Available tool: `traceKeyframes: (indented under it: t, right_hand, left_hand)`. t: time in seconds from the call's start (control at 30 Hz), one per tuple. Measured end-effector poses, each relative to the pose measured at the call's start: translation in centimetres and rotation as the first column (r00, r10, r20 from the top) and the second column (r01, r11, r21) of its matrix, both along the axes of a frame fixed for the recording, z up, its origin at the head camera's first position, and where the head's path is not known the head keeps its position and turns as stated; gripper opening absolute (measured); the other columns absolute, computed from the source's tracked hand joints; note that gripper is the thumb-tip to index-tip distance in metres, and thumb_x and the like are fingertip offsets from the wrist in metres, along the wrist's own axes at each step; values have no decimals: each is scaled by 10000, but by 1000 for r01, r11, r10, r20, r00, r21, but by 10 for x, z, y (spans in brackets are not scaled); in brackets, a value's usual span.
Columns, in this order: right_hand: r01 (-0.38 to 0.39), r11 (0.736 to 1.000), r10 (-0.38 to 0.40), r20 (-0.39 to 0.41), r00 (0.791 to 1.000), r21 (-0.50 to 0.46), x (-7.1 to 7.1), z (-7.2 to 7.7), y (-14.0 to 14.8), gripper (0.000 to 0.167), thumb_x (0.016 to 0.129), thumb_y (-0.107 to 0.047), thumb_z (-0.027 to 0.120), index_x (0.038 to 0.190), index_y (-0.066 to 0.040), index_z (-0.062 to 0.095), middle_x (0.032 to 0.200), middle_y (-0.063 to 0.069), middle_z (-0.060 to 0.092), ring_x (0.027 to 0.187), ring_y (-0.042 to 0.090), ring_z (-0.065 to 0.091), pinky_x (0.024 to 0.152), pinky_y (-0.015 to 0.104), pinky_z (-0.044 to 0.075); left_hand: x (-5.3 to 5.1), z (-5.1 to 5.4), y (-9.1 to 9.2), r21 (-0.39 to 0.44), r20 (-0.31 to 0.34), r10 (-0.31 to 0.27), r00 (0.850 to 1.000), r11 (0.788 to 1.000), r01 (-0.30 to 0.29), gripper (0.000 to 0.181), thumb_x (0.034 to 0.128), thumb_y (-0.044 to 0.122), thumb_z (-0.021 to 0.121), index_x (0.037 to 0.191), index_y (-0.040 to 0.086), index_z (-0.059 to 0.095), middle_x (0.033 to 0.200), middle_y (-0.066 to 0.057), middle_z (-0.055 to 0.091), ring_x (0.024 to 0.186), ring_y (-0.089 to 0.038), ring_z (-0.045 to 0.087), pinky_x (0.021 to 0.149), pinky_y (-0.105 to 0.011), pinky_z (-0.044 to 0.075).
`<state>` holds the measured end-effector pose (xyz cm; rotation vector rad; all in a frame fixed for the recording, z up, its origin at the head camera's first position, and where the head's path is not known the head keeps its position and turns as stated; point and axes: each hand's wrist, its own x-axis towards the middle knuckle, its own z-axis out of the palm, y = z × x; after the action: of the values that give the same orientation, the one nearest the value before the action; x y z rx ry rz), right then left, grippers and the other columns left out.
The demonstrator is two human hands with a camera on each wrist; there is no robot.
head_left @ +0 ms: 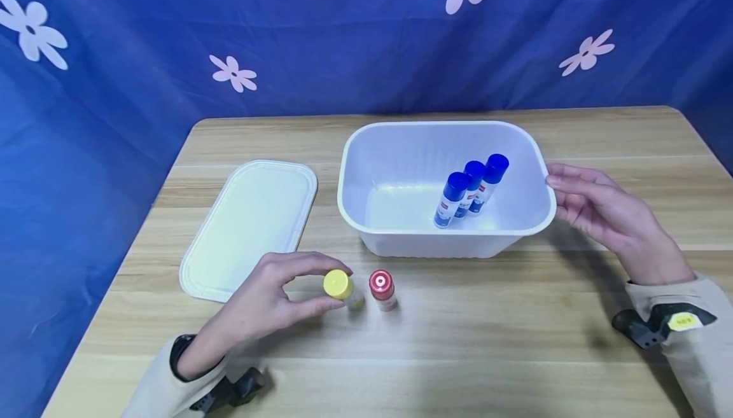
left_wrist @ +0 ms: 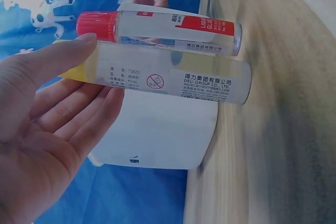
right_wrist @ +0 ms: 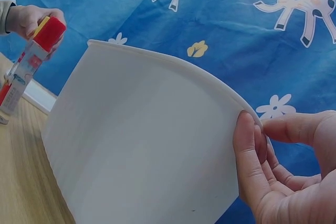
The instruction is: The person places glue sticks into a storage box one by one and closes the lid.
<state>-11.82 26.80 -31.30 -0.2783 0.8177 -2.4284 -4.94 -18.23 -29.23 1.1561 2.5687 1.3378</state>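
My left hand (head_left: 280, 287) pinches a clear liquid glue bottle with a yellow cap (head_left: 338, 284) between thumb and fingers; its printed label shows in the left wrist view. Just to its right a red-capped liquid glue bottle (head_left: 382, 289) stands upright on the table. The white plastic bin (head_left: 424, 243) is behind them, and my right hand (head_left: 601, 211) grips its right rim between thumb and fingers. Inside the bin, three blue-capped glue sticks (head_left: 452, 199) stand in a slanting row, right of the middle.
A white rounded lid (head_left: 249, 227) lies flat to the left of the bin, near my left hand. The wooden table (head_left: 469, 341) ends at a blue curtain (head_left: 343, 42) with white flowers.
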Motion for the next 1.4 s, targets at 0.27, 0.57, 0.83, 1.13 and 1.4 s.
traceKeyframes:
  t: [0.27,0.57,0.83,1.13,1.4]
  right_hand:
    - [2,1000,-2,4,1000,-13,1,-1,2,367,998,135,258,1202,129,563,1123,260,645,1032,310,658,877,362,561]
    - [-5,1000,5,-3,1000,-11,0,0,2,369,1000,134,255,1213,129,556,1133,261,640,1038,314,655,878,359,559]
    - [4,1000,-4,-11,1000,13,1,0,1,372,1000,131,256,1199,125,571,1115,248,652,1013,298,666,864,358,566]
    - [-2,1000,2,-7,1000,6,1,1,1,373,999,131,259,1202,124,572,1122,250,650,1019,301,664,868,361,563]
    - [-4,1000,4,-27,1000,18,1,2,0,366,1006,110,268,1205,118,576,1126,246,653,1024,295,663,861,352,569]
  left_hand:
    - [-1,5,-3,4,-17,-1,1000,1000,1,379,713,94,853,1064,127,715,1017,71,716,967,-116,675,876,-213,536]
    - [-4,23,-6,53,-112,10,994,999,-4,326,744,100,834,1049,108,719,979,34,716,903,-112,680,839,-186,535]
    - [-11,39,0,177,-209,4,978,984,34,305,847,246,763,1034,12,707,951,-54,721,896,-110,674,832,-182,533]
    - [-22,62,9,261,-244,-70,967,956,135,315,821,131,779,1043,-72,684,960,-120,709,914,-141,663,856,-216,540]
    - [-33,73,14,308,-223,-122,967,932,189,407,692,-95,798,1080,-86,674,992,-165,706,912,-242,671,868,-280,558]
